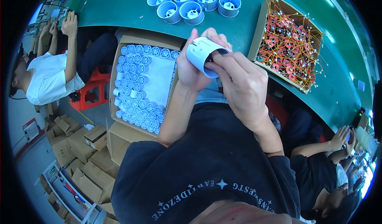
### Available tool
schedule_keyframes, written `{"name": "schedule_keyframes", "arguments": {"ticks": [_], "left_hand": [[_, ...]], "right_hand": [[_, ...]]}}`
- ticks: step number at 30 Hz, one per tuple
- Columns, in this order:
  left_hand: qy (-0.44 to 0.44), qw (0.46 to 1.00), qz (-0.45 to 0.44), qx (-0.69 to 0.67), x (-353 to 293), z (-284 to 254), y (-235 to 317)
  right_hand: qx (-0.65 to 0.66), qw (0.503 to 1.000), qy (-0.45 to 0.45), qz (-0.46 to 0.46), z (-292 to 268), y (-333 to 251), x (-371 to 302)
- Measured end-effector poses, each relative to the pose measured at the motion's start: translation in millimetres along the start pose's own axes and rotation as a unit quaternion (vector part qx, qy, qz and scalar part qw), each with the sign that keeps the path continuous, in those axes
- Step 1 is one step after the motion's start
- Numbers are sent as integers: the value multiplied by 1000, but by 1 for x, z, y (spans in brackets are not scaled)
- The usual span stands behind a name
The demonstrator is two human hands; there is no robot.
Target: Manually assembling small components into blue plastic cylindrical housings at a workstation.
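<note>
Left hand (188, 68) is gripping 1 white cylinder (197, 57), right hand (247, 80) is reaching inside it, cannot tell if pinching, cups (193, 21) are standing on counter (119, 9)

pale capital lettering (243, 188) is arching across the black shirt (207, 152), a larger four-pointed star (222, 184) is standing mid-arc, and smaller stars (160, 204) are sitting along it. marks on the wall panel (30, 130) are showing too small to read.

Gap over green table (247, 19) passable; cups (192, 13) block ahead, carton (258, 32) right
</note>
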State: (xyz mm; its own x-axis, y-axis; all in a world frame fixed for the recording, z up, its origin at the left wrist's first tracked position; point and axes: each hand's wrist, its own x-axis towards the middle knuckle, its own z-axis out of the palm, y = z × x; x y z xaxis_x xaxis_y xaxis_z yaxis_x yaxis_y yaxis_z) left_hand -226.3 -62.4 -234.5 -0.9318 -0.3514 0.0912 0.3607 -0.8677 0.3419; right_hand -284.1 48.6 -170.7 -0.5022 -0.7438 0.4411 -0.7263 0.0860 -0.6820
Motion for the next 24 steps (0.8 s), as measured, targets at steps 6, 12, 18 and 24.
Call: {"name": "schedule_keyframes", "arguments": {"ticks": [6,12,18,24], "left_hand": [[29,999,-28,17,-2,-8,5],[133,987,-70,-59,-12,-20,15],[82,987,-132,44,-14,-21,26],[153,939,-96,294,-48,-20,34]], "right_hand": [[-33,999,-24,-25,2,6,2],[-27,999,-16,-13,1,1,-3],[92,993,-69,19,9,22,2],[113,991,-72,18,20,21,10]]}}
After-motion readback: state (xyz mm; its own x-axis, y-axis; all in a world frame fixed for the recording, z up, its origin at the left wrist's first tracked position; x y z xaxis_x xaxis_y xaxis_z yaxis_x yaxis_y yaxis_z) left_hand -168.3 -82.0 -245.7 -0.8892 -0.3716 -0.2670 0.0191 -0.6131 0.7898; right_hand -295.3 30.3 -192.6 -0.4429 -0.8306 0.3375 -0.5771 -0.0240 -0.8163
